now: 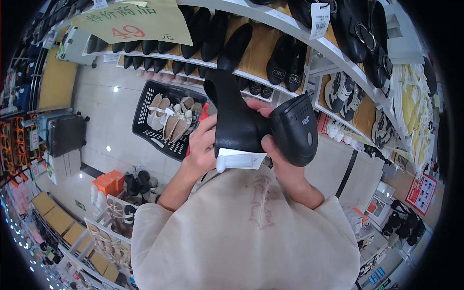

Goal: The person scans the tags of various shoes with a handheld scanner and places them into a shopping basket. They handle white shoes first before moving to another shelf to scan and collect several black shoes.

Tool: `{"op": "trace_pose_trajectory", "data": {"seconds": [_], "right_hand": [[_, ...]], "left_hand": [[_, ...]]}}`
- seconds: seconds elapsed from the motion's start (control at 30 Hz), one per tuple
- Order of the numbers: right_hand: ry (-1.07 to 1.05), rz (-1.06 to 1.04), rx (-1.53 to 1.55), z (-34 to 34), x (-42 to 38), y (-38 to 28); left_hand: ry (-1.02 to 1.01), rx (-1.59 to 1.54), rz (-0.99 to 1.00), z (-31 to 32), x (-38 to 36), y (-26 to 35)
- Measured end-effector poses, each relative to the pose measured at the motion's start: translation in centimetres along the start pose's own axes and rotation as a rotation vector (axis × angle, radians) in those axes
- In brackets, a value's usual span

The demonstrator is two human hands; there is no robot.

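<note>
Left grip is pinching a black shoe by its left side; right grip is clasping a black handheld scanner near its neck, thumb and finger showing. The shoe is hanging in mid-air before the pale shirt, a white tag dangling at its near end. The curved white shelf edge is running across the top and down the right, bounding the space ahead; the shoe's far end is overlapping the black pumps on the tiers. Bare tiled floor is lying open to the left, between the grey suitcase and the perforated black basket. Another strip is opening on the right, past the scanner. The basket is sitting on the floor beyond the left grip, light-coloured flats filling part of it. Shoe and scanner are merging into one dark mass where they are meeting; whether they are touching, cannot tell. The shoe is hiding most of the left thumb. Something red is showing behind the left fingers, mostly covered. The yellow price sign is running off the top edge. Tag print is staying too small to read.
</note>
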State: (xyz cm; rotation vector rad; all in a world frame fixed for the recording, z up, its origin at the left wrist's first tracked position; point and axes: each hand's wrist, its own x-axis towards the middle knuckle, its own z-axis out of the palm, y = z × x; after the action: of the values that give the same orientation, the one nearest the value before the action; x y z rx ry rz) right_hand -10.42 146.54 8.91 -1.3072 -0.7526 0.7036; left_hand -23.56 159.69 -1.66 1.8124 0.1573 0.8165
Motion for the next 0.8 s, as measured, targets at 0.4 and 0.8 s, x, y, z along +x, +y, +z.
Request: {"op": "trace_pose_trajectory", "data": {"seconds": [0.4,0.8], "right_hand": [[-0.120,0.014,0.264,-0.7,0.2,-0.3],[0.233,0.217,0.644,-4.4,1.0,2.5]], "left_hand": [[0.039,0.309,0.342,-0.2,0.7,-0.1],[-0.079,0.400,0.287,0.7,6.0,4.7]]}}
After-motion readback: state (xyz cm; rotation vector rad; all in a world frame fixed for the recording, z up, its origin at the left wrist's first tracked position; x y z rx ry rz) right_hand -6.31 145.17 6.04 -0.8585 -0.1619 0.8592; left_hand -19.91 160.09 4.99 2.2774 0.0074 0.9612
